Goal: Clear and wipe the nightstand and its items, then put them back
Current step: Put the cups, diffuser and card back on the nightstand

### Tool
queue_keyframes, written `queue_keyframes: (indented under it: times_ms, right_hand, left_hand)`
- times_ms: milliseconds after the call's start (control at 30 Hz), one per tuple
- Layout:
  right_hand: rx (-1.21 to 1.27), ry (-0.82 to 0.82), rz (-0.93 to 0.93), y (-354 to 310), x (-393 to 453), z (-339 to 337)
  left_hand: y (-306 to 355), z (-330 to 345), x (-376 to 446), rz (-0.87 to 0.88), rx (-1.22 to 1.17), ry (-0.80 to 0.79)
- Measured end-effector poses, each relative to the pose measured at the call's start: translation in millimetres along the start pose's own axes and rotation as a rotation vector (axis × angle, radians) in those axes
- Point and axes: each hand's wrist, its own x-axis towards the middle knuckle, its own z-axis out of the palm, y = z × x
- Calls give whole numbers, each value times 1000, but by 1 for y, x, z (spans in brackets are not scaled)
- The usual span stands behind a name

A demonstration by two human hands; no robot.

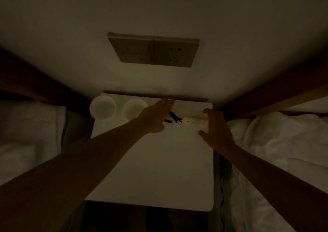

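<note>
The room is dim. A white nightstand [156,169] stands between two beds. Two white cups [102,107] [133,109] sit along its far left edge. Thin black sticks [174,117] lie near the far middle, partly under my left hand [156,116], which reaches over them with fingers stretched and apart. A white box or tray [194,122] with small dark marks rests at the far right. My right hand [215,127] curls around its right end, thumb at the near corner and fingers at the far edge. Firm contact is hard to judge.
A wall panel [153,49] with switches and a socket sits above the nightstand. White bedding lies to the left [30,134] and right [276,152], under dark wooden headboards [266,93]. A cable [221,187] hangs beside the nightstand's right edge.
</note>
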Motion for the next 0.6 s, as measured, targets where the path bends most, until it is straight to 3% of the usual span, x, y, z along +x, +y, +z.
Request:
queue_keyframes:
  times_ms: [167, 367, 600]
  right_hand:
    - [-324, 210, -120, -33, -39, -1]
    - [-462, 28, -406, -116, -94, 24]
    - [-511, -108, -740, -273, -158, 95]
  left_hand:
    - [-19, -20, -48, 64, -36, 158]
    - [-74, -35, -151, -26, -105, 284]
    - [-175, -3, -344, -231, -215, 357]
